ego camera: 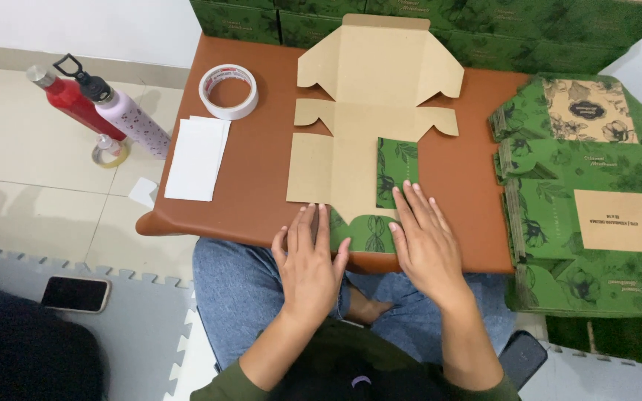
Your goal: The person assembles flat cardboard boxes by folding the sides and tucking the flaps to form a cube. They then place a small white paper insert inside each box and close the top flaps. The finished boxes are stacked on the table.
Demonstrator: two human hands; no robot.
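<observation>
Pressing flat: left hand (310,260) and right hand (426,238), both open-palmed, grasping nothing, on near flaps of unfolded box blank (365,126) at table (254,186) centre. Flaps part-folded; creasing likely needs firm pressure. Tape roll (228,90) far left.

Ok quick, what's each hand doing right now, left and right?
Left hand: open, flat, pressing the near edge of the flat cardboard box, gripping nothing.
Right hand: open, flat, pressing the box's folded green flap, gripping nothing.

Both hands lie flat, palms down, fingers stretched forward and close together. The left hand (308,256) sits slightly nearer the body than the right hand (423,241); both forearms angle inward.
</observation>
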